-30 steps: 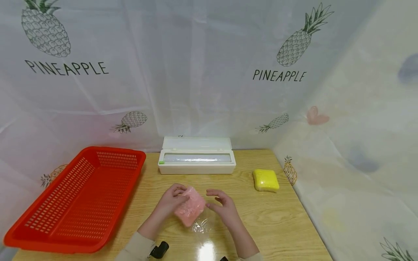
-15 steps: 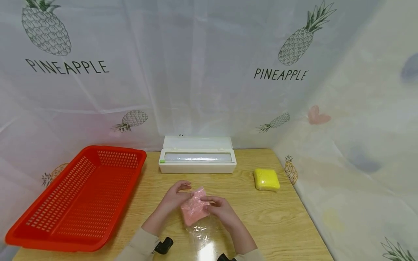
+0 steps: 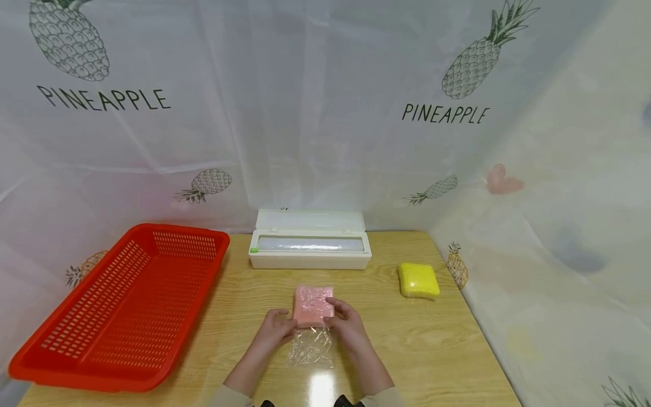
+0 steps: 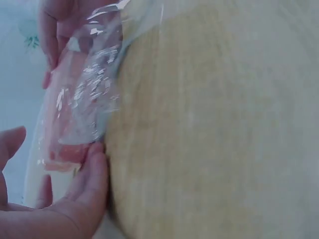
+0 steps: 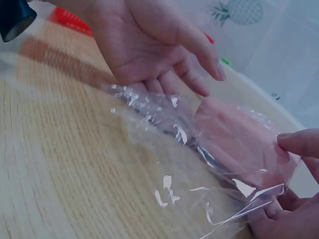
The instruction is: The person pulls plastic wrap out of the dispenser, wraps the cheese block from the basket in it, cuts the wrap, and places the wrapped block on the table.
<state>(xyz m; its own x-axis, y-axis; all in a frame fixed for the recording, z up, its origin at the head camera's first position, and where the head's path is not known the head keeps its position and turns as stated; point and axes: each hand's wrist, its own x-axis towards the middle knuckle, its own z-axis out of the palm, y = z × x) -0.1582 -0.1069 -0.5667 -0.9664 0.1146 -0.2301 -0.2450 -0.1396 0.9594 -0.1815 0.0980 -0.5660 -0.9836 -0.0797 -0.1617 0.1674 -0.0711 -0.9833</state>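
A pink square block (image 3: 310,305), too plain to name more exactly, lies wrapped in clear plastic film on the wooden table. A loose flap of film (image 3: 310,347) spreads from its near edge. My right hand (image 3: 349,328) grips the block's right side, thumb and fingers on either side of it, as the right wrist view shows. At the near left corner, my left hand (image 3: 272,333) touches the block with a fingertip, its other fingers apart and loosely bent. In the left wrist view the pink block (image 4: 75,109) shows shiny, wrinkled film over it.
Behind the hands stands a white cling film dispenser (image 3: 310,260), its lid up and a green slider at the left. A red plastic basket (image 3: 188,316) occupies the left side. A yellow wrapped block (image 3: 419,280) lies on the right. Printed curtains enclose the table.
The pink block has turned square to me and shifted slightly right. My right hand has taken hold of its right side; my left hand has moved down to its near left corner.
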